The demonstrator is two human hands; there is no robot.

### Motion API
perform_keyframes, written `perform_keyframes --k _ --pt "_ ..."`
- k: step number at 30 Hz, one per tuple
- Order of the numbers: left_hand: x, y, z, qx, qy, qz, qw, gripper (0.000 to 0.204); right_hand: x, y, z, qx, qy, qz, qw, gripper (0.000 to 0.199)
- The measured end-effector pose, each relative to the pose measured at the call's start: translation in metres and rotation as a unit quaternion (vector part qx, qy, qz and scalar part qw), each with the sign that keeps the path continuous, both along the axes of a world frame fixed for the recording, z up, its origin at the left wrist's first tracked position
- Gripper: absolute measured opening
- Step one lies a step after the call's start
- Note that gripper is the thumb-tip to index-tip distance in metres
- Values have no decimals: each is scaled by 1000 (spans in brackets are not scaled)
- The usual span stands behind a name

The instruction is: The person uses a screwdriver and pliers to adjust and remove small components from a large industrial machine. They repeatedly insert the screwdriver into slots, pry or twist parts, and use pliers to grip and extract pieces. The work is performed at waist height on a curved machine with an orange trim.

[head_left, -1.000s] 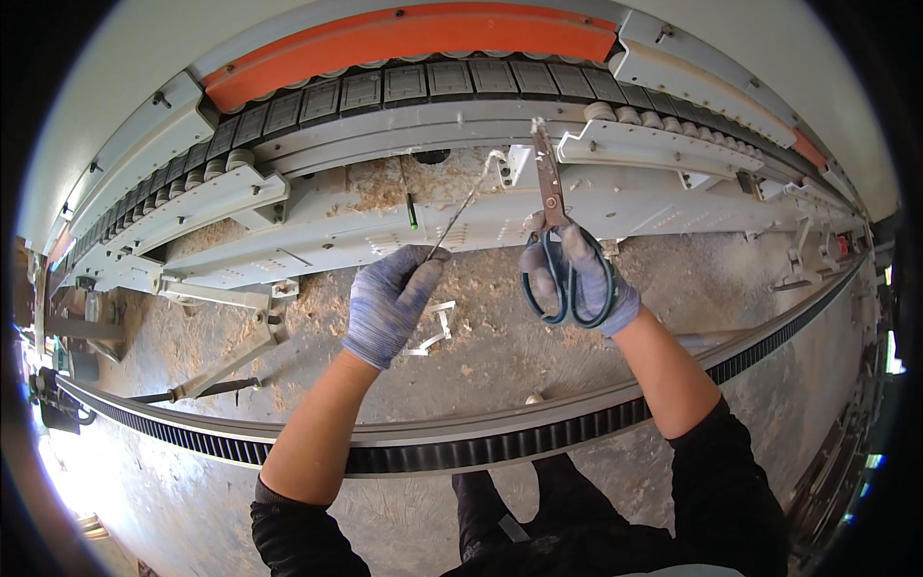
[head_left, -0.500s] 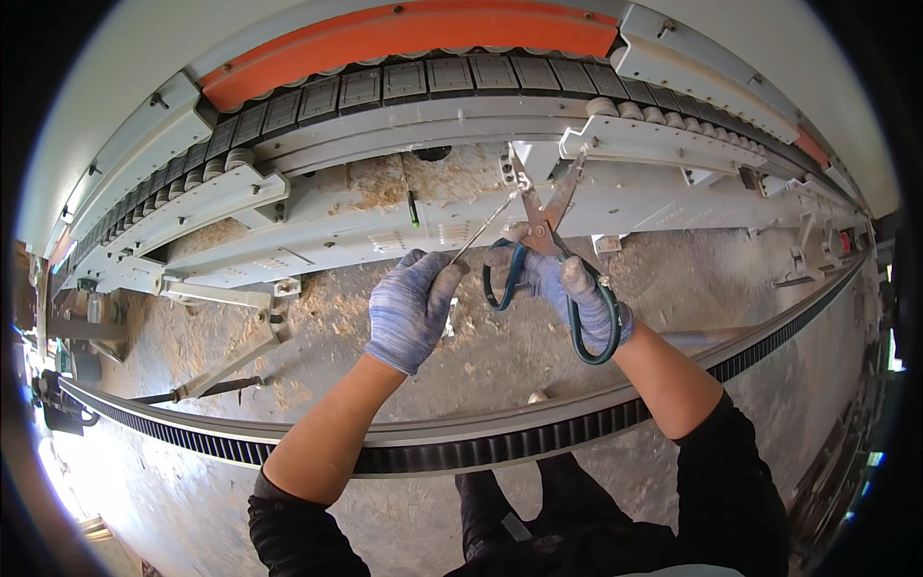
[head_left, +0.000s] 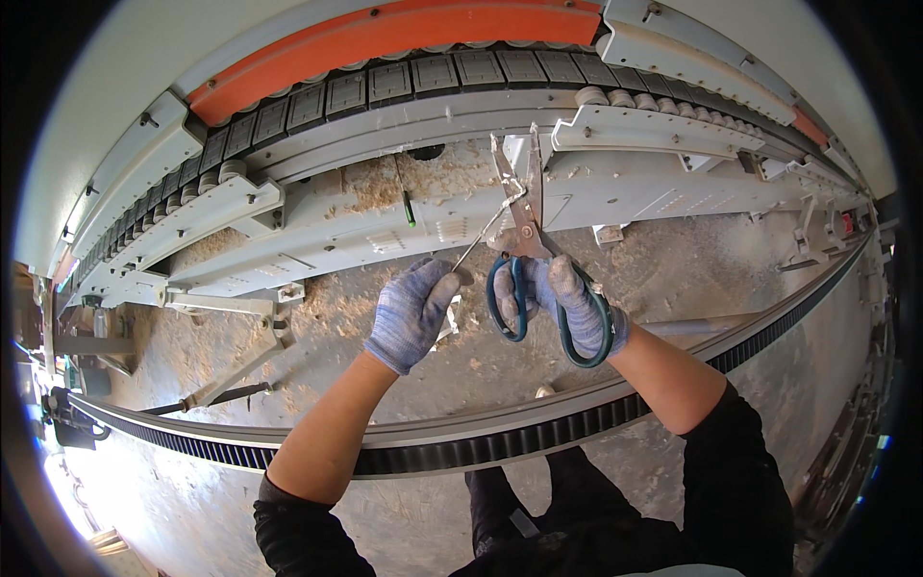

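Both hands wear blue-grey knit gloves with darker, worn fingertips. My left hand is closed on the near end of a thin metal rod; what lies inside its fingers is hidden. The rod slants up to the right, and whitish residue coats its far end, which lies against the left blade of the scissors. These scissors have rusty, smeared blades, parted in a narrow V and pointing away from me, and dark blue-green loop handles. My right hand grips them with its fingers through the loops.
Beyond the hands runs a machine track of black pads beneath an orange guard. A thin green-handled tool rests on the grey frame among wood shavings. A rail with a ribbed black strip crosses between me and the machine.
The scissor blades have drawn closer together and tilted more upright. The rod's coated end now lies farther along the left blade. My left hand has barely moved.
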State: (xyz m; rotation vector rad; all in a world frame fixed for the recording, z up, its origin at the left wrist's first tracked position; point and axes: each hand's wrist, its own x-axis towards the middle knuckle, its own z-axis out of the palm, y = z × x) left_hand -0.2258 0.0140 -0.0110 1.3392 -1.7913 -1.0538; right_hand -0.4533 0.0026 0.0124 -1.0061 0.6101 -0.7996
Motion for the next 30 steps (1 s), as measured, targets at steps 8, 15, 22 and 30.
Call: perform_keyframes --k 8,15,22,30 --pt "4 -2 1 25 2 -15 1000 35 2 0 -6 -44 -2 -18 999 67" --pt "7 -4 -1 -31 -5 -13 999 40 -1 2 8 -35 82 -13 996 88" --pt "9 -1 7 -19 19 -22 999 39 -4 5 20 -14 22 6 1000 50" --pt "6 2 8 165 193 -93 963 48 -2 2 19 39 -42 51 997 67"
